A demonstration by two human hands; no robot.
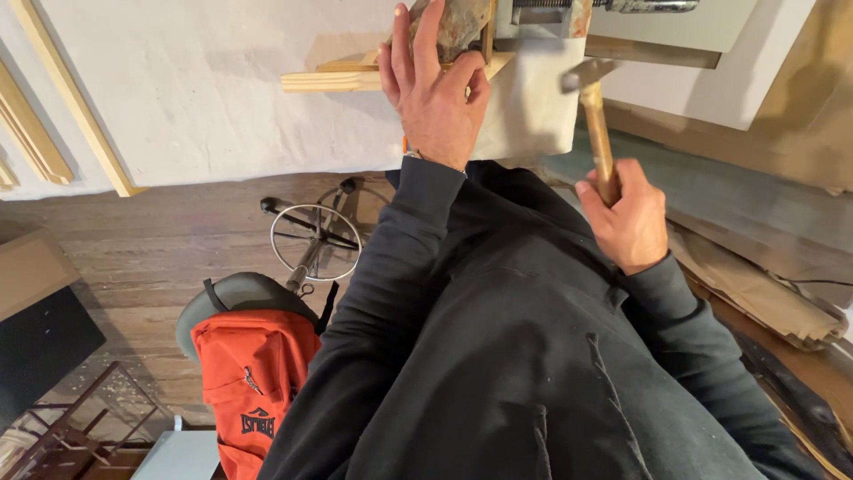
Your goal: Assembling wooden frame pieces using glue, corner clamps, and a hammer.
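Observation:
My left hand (434, 93) grips the corner of a joined wooden frame piece (342, 78) at the edge of a white-covered workbench (204, 98), right by a rusty metal vise (462, 22). My right hand (629, 218) is closed around the wooden handle of a hammer (597, 124). The hammer's metal head points up and sits just right of the vise and the frame corner. Both arms wear dark sleeves.
Long wooden mouldings (71, 98) lie on the left of the bench. Below stand a stool with a metal ring (315, 236) and an orange backpack (253, 382). Flattened cardboard and paper (755, 284) lie on the floor at right. A metal rack (62, 427) sits lower left.

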